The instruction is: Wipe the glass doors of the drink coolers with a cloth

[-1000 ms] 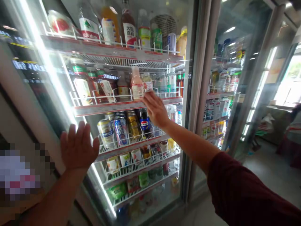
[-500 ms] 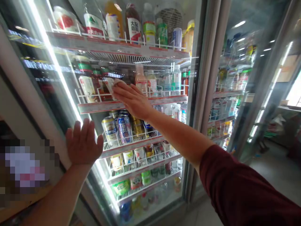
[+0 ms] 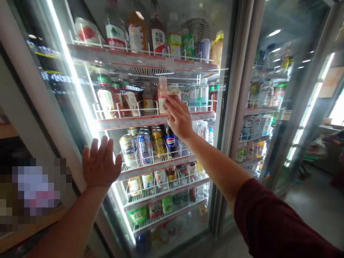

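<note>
I face the glass door (image 3: 215, 53) of a lit drinks cooler. My right hand (image 3: 179, 118) lies flat against the glass at the height of the second shelf, fingers pointing up and left. A small white cloth (image 3: 172, 91) shows under its fingertips, pressed to the glass. My left hand (image 3: 100, 163) is open, its palm and spread fingers resting on the door's left edge beside the bright light strip (image 3: 75, 82). Behind the glass stand bottles (image 3: 158, 36) on the top shelves and cans (image 3: 143, 147) on the shelf below my right hand.
A second cooler door (image 3: 268, 107) with more drinks stands to the right. Beyond it the shop floor (image 3: 317, 204) leads toward bright windows. A wooden counter edge (image 3: 16, 236) sits at the lower left, next to a blurred patch.
My right hand swept left across the glass, then back to the right and slightly up. My left hand stayed pressed on the door's left edge.
</note>
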The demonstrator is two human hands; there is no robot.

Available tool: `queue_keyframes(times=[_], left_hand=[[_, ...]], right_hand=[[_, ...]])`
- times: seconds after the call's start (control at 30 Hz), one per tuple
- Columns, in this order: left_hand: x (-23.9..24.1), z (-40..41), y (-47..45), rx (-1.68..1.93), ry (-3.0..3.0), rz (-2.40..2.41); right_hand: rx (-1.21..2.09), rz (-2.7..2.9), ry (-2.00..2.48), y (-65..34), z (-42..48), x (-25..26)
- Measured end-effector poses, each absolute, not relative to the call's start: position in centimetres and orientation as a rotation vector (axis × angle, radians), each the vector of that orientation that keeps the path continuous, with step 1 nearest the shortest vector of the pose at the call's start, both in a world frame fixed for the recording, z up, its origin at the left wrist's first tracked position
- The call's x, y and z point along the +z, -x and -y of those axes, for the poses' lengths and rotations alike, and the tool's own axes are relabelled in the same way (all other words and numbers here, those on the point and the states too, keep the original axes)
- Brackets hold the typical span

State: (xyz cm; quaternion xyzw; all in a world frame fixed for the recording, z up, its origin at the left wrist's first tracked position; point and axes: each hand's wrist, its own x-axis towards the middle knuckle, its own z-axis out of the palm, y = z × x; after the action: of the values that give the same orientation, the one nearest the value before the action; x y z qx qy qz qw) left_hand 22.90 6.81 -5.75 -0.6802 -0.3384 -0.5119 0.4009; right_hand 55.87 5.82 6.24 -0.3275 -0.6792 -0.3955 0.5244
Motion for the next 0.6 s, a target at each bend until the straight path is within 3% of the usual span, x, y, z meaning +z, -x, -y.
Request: queue_keyframes(times=[0.07,0.23,0.43,0.6], left_hand=[[-5.7,-7.0,-23.0,-1.302,1.682,0.797],[-5.7,-7.4,-23.0,-1.321,1.630,0.745],[-5.6,-7.3,-23.2,-1.322,1.648,0.731],[-5.5,-7.2,-23.2,-1.308,1.657,0.738]], right_hand=[[-0.926,1.511,0.837,-56.7,-5.9,5.6],[-1.113,2.107,0.716,-58.5,-5.0,2.5],[-0.987,1.501,0.874,-60.7,-5.5,0.0],[-1.199,2.140,0.667,-59.6,-4.6,-2.3]])
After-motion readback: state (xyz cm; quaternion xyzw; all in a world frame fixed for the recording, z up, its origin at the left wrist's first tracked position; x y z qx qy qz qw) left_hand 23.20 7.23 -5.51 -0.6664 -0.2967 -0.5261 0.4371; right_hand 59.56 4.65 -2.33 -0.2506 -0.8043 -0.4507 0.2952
